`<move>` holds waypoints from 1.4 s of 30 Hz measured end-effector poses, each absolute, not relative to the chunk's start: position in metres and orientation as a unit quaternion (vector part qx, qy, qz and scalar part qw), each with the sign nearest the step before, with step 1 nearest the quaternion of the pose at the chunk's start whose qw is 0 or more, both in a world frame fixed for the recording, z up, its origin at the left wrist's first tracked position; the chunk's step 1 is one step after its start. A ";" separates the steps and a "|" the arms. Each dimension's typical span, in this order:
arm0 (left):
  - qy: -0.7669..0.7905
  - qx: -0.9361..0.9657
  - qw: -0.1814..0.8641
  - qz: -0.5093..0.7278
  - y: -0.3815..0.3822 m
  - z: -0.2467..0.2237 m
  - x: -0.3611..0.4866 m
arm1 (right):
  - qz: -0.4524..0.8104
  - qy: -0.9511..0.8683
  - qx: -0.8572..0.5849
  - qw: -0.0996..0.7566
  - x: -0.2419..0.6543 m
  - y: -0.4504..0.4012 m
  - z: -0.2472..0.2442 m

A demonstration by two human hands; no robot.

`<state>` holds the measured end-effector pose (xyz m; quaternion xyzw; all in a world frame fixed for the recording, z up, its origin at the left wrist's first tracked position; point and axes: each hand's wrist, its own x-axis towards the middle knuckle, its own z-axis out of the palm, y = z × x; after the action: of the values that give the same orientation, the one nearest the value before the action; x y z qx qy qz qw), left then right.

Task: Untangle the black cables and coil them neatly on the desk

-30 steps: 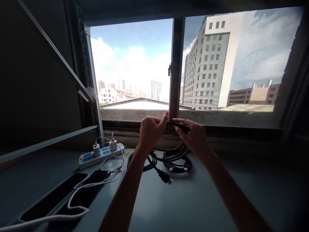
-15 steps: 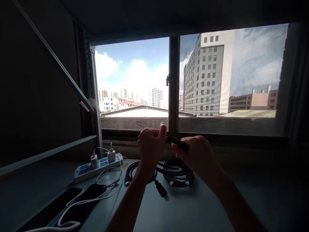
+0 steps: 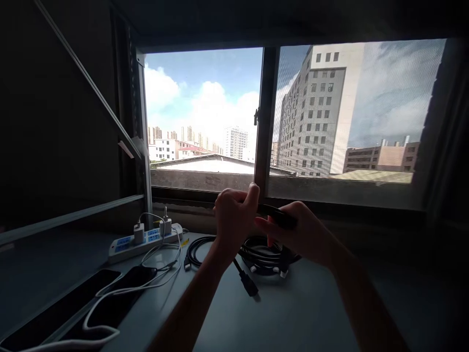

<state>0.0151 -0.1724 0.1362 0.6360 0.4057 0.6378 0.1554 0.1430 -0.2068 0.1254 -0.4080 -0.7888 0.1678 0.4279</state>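
Both hands grip one stretch of black cable (image 3: 275,214), raised above the table. My left hand (image 3: 236,215) is closed round it with the thumb pointing up. My right hand (image 3: 298,227) is closed on its other side, fingers curled under. Below them on the table lies a coiled black cable (image 3: 262,252) with light-tipped plugs. Another black coil (image 3: 198,247) with a USB-type plug sits to the left, partly hidden by my left hand and forearm. A black cable connector (image 3: 249,283) rests on the tabletop between my forearms.
A white power strip (image 3: 146,240) with two plugged chargers stands at the left. White charging cables (image 3: 146,288) run from there over two dark phone-like devices (image 3: 128,293). A metal frame post (image 3: 145,146) rises beside the window (image 3: 269,122) behind the grey table (image 3: 300,313).
My hands have shifted slightly right in view, still holding the cable. The right hand is turned a little, and the hanging connector lies a bit further right. The view itself has tilted somewhat.
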 end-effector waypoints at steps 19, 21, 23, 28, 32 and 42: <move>0.218 0.631 0.609 0.430 -0.151 0.147 -0.010 | -0.197 -0.676 -0.441 0.556 0.157 -0.176 0.124; 0.178 0.602 0.660 0.412 -0.150 0.148 -0.013 | -0.229 -0.663 -0.437 0.563 0.157 -0.176 0.124; 0.139 0.572 0.702 0.401 -0.148 0.148 -0.013 | -0.268 -0.659 -0.437 0.550 0.156 -0.177 0.124; 0.079 0.534 0.759 0.365 -0.152 0.148 -0.010 | -0.345 -0.640 -0.445 0.523 0.154 -0.169 0.119; 0.087 0.512 0.775 0.360 -0.164 0.150 -0.007 | -0.310 -0.662 -0.441 0.521 0.156 -0.160 0.114; 0.099 0.489 0.778 0.382 -0.156 0.145 -0.013 | -0.234 -0.697 -0.526 0.428 0.147 -0.167 0.114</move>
<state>-0.0130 -0.1560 0.1451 0.4890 0.0994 0.3824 0.7777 0.1466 -0.1667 0.1138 -0.5257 -0.6968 -0.2343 0.4281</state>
